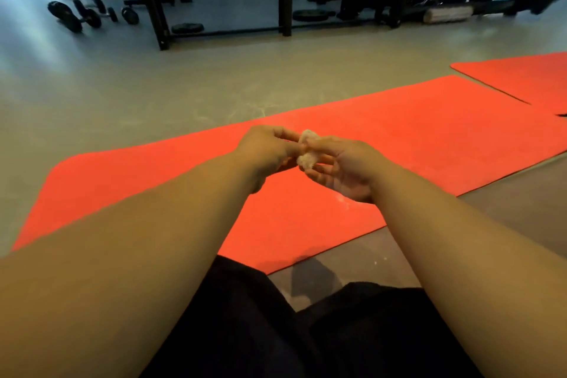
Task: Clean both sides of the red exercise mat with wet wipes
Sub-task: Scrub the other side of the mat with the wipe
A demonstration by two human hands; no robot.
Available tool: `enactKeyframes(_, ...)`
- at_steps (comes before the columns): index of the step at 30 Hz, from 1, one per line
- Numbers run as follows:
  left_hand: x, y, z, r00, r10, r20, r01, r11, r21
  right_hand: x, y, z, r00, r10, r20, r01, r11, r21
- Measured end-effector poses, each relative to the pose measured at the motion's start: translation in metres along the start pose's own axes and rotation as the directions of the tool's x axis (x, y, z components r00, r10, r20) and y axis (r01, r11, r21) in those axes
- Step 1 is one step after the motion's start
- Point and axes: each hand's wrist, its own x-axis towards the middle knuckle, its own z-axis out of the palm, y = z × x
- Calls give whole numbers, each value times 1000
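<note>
Two hands are meeting above the mat, and between them I am seeing a small crumpled wipe. The left hand is pinching it with curled fingers. The right hand is gripping it from the other side, thumb and forefinger closed on it and the other fingers spread loosely underneath. The wipe is hanging in the air over the middle of the mat, not touching it.

The mat is lying flat on the floor, running from lower left to upper right. A second mat is lying just beside its far end (touching or not, I am unable to say).

I am judging this step as readying the wipe, bunching or unfolding it before a stroke. How much of the mat is already wiped, I am unable to tell. The next move is calling for one hand to take the wipe alone, flatten it under the fingers and press it onto the mat, sweeping along its length.
</note>
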Motion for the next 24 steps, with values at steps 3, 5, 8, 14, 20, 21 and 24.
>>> enactKeyframes(3, 25, -25, 9, 998, -60, 2, 60, 996, 60, 25, 14, -28, 990, -38, -138, 31, 998, -48)
enactKeyframes(5, 46, -51, 15, 997, -83, 2, 81, 974, 212, 48, 29, -61, 958, -15, -286, -20, 993, -117)
enactKeyframes(8, 73, -95, 29, 990, -130, 49, 90, 868, 488, 70, 61, -110, 907, -47, -419, -217, 799, -560)
enactKeyframes(14, 85, -177, 64, 905, -314, 287, -169, 355, 920, 80, 147, -136, 933, -91, -348, -314, 266, -911)
enactKeyframes(20, 83, -203, 66, 852, -393, 346, -337, 95, 937, 103, 156, -160, 959, -190, -213, -196, 102, -975)
enactKeyframes(21, 83, -203, 65, 833, -404, 378, -401, 30, 916, 103, 154, -171, 941, -224, -255, -244, 79, -967)
enactKeyframes(24, 77, -201, 70, 785, -387, 484, -570, -145, 809, 101, 149, -198, 824, -344, -451, -411, 185, -893)
